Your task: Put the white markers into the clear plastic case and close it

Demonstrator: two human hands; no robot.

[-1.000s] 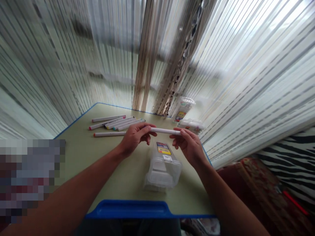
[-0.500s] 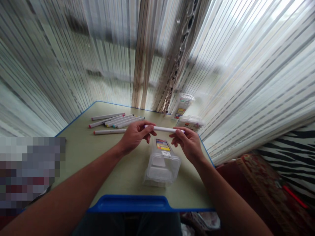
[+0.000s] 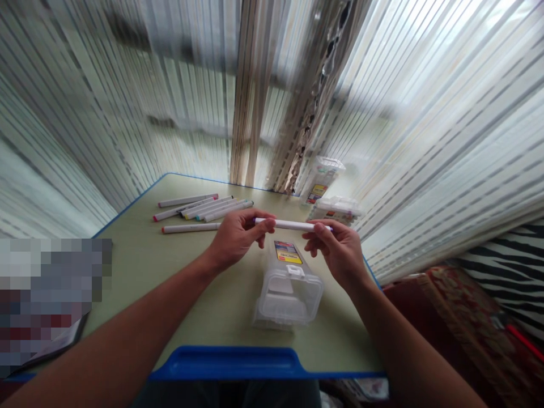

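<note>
Between my two hands a white marker (image 3: 294, 225) with purple ends is held level above the table. My left hand (image 3: 238, 235) pinches its left end with thumb and fingers. The right end is gripped by my right hand (image 3: 336, 245) in the same way. Below the marker, a clear plastic case (image 3: 290, 289) with a yellow and blue label lies on the table. Several white markers (image 3: 204, 208) with coloured ends are spread beyond my left hand. One orange-ended marker (image 3: 191, 228) lies nearer, its right part hidden behind that hand.
At the table's far right stand an upright clear case (image 3: 322, 181) and a lying clear case (image 3: 335, 209). The pale table (image 3: 178, 300) has a blue edge and a blue front trough (image 3: 232, 362). String curtains (image 3: 187, 102) hang behind. A zebra-striped cloth (image 3: 505, 277) is at right.
The view has shifted a little, so the hands and the clear case appear slightly further right. Both hands keep their hold on the marker.
</note>
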